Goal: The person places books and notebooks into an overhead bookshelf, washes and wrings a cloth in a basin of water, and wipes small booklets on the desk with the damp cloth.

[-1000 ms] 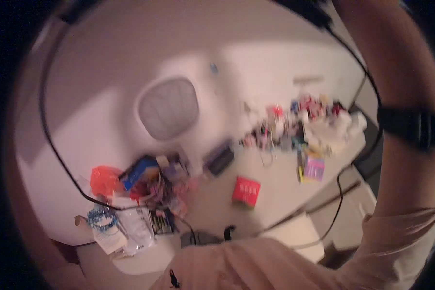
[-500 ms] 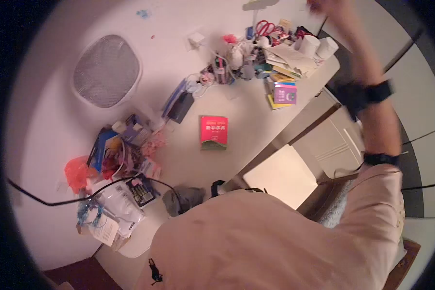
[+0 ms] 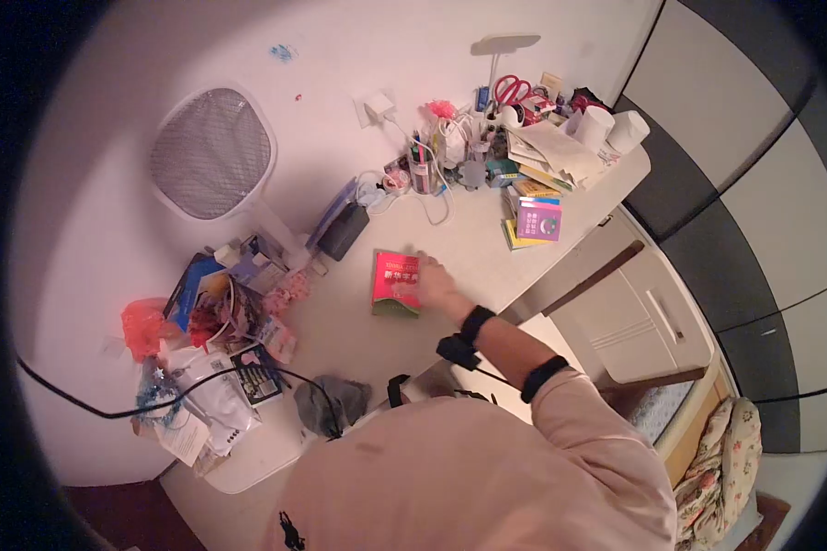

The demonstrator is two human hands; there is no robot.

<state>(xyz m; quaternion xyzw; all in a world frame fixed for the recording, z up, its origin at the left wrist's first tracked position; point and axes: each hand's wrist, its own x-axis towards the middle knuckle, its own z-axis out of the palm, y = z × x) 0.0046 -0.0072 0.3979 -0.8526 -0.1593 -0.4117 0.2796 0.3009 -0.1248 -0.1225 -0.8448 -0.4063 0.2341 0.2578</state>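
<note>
A small red dictionary [image 3: 395,275] with a green lower edge lies face up on the pale desk [image 3: 340,335]. At its right side is my right hand [image 3: 435,285], reaching in from the lower right. The thumb seems to lie over the cover and the other fingers along the right edge, closed on the book; they are slightly blurred. Black bands [image 3: 476,324] circle the wrist and forearm. My left hand is out of view, somewhere beyond the pink shirt [image 3: 469,468].
A dark box [image 3: 344,231] stands behind the dictionary. Small books [image 3: 539,220] and paper rolls [image 3: 593,127] are at the right, a desk lamp [image 3: 213,154] at the left. Packets [image 3: 216,404] and a grey cloth-like item [image 3: 331,404] lie front left. A black cable [image 3: 110,415] crosses the foreground.
My right arm has come down from the upper right, and the hand is now at the dictionary's right edge. The whole view has shifted slightly.
</note>
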